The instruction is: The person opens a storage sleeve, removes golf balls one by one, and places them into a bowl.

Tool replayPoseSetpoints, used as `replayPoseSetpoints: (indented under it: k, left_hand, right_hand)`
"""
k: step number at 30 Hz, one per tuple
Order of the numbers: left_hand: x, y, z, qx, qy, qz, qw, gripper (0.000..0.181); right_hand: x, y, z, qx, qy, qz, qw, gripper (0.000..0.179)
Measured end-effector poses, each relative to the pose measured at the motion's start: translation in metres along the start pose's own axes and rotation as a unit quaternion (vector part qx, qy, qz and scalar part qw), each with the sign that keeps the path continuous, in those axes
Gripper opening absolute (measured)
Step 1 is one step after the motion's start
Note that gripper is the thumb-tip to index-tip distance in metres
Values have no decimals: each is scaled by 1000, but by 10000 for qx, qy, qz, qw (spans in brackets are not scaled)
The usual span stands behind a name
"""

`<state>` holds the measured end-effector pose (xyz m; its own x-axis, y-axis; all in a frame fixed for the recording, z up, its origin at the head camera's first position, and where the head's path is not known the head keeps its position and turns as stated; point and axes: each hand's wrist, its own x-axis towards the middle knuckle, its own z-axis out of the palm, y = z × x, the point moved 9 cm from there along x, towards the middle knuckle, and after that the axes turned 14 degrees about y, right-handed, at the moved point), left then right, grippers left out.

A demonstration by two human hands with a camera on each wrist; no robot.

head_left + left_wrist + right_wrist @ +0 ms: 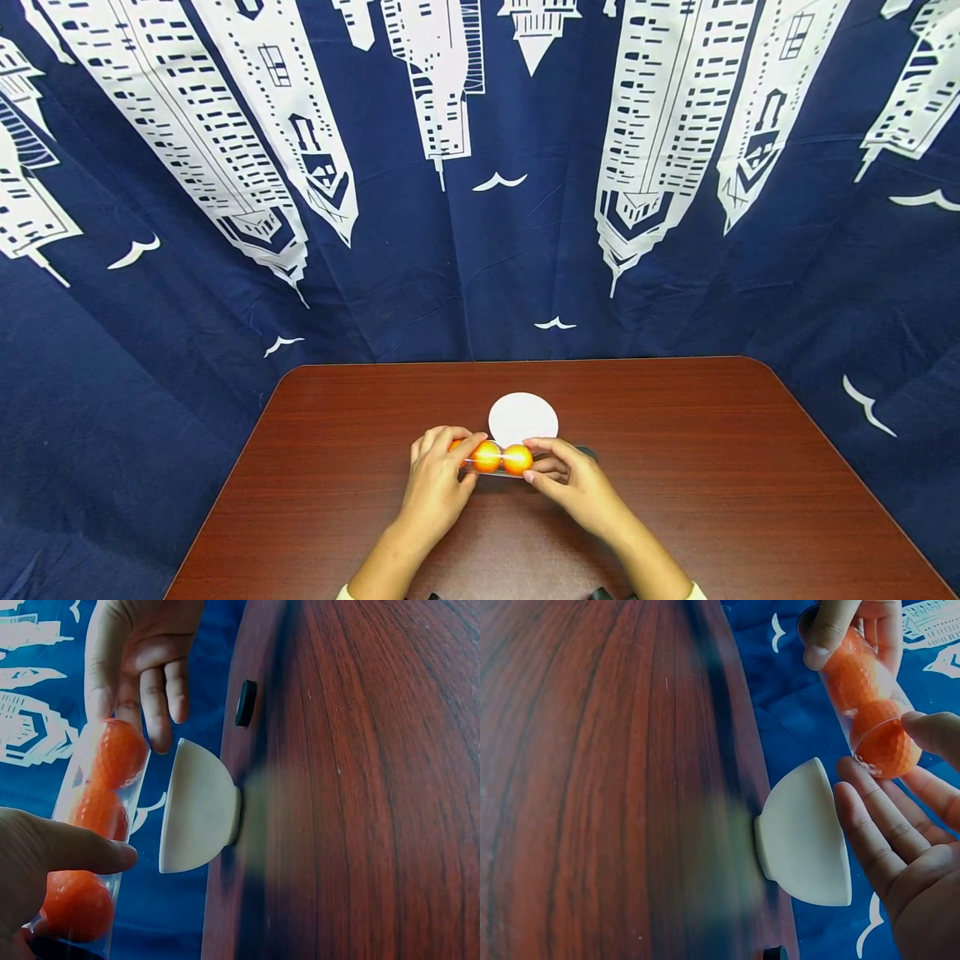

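Note:
A clear plastic tube (499, 475) holds dimpled orange balls (112, 754), three of them showing in the left wrist view. My left hand (438, 479) grips the tube around its left part, thumb on the near side. At the tube's other end, my right hand (573, 479) pinches the rim between thumb and index finger, its remaining fingers loosely extended. This end has no cap on it, while a dark end (806, 621) shows by the left hand. A white bowl (806, 836) stands upright on the table just beyond the tube, which is held above the tabletop.
A small black disc (246, 703), like a cap, lies on the table to the right of the bowl, partly behind my right hand in the head view. The brown wooden table (337, 442) ends at a blue cloth (420, 308) printed with white buildings.

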<state>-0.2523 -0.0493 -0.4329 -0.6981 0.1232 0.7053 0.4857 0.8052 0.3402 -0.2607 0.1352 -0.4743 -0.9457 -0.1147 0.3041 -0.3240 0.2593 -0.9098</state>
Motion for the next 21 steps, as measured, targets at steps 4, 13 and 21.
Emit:
replayPoseSetpoints:
  k: [4,13,21]
  left_hand:
    - [1,0,-1,14,38,41,10000,56]
    - [1,0,-1,-38,-6,40,10000,56]
    - [1,-1,-1,-127,25,5,9999,55]
  right_hand:
    - [0,1,0,-34,-28,-19,10000,45]
    - [-1,0,-1,27,33,-88,10000,43]
    - [-1,0,-2,156,151,-146,9997,42]
